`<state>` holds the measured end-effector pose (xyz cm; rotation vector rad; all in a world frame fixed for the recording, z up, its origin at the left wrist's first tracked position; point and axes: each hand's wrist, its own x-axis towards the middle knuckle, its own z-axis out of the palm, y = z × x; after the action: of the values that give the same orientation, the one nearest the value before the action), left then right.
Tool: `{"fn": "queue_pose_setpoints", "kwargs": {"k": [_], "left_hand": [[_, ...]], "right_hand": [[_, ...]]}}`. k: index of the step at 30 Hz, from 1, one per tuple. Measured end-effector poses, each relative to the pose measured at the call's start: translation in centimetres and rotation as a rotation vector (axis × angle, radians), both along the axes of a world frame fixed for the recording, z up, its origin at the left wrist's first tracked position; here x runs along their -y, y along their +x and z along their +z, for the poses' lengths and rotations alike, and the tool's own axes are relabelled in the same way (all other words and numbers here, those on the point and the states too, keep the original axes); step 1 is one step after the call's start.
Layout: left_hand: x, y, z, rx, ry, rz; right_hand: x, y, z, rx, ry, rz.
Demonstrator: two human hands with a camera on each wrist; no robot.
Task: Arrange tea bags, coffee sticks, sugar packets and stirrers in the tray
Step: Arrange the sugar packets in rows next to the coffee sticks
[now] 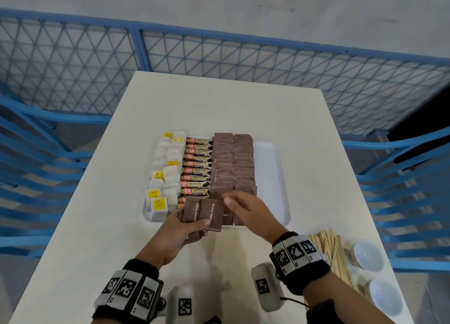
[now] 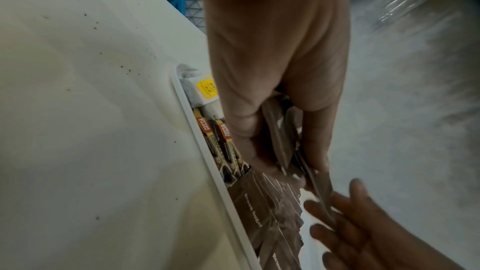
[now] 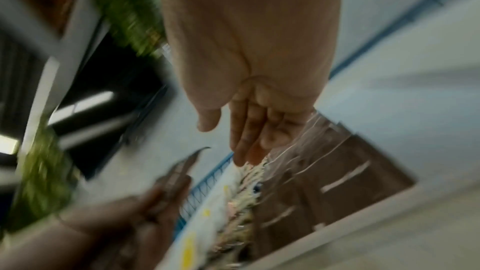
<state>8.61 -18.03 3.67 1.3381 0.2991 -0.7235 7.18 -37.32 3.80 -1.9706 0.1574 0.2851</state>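
Observation:
A white tray (image 1: 275,177) on the table holds tea bags (image 1: 165,175) at the left, coffee sticks (image 1: 196,170) in the middle column and two columns of brown sugar packets (image 1: 233,163). My left hand (image 1: 180,228) grips a fanned stack of brown sugar packets (image 1: 204,214) over the tray's near edge; in the left wrist view the held packets (image 2: 283,137) sit between thumb and fingers. My right hand (image 1: 243,207) hovers just right of that stack with straight fingers (image 3: 246,141), holding nothing. Wooden stirrers (image 1: 333,250) lie on the table at the near right.
Two small white bowls (image 1: 367,255) stand at the table's near right corner beside the stirrers. The tray's right strip is bare. A blue mesh fence (image 1: 219,53) surrounds the table.

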Motion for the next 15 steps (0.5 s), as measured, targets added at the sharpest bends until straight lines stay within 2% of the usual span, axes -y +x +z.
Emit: {"fn": "queue_pose_setpoints", "kwargs": {"k": [3, 10, 13, 15], "left_hand": [[0.0, 0.0, 0.1, 0.023, 0.015, -0.022], [0.1, 0.0, -0.2, 0.032, 0.028, -0.020], [0.0, 0.2, -0.5, 0.016, 0.031, 0.008], [-0.1, 0.3, -0.6, -0.003, 0.015, 0.031]], "right_hand": [[-0.9, -0.3, 0.4, -0.059, 0.160, 0.023], [-0.9, -0.8, 0.0, -0.154, 0.290, -0.014], [0.4, -0.8, -0.4, -0.162, 0.242, 0.006], [1.5, -0.7, -0.8, -0.096, 0.093, -0.028]]}}
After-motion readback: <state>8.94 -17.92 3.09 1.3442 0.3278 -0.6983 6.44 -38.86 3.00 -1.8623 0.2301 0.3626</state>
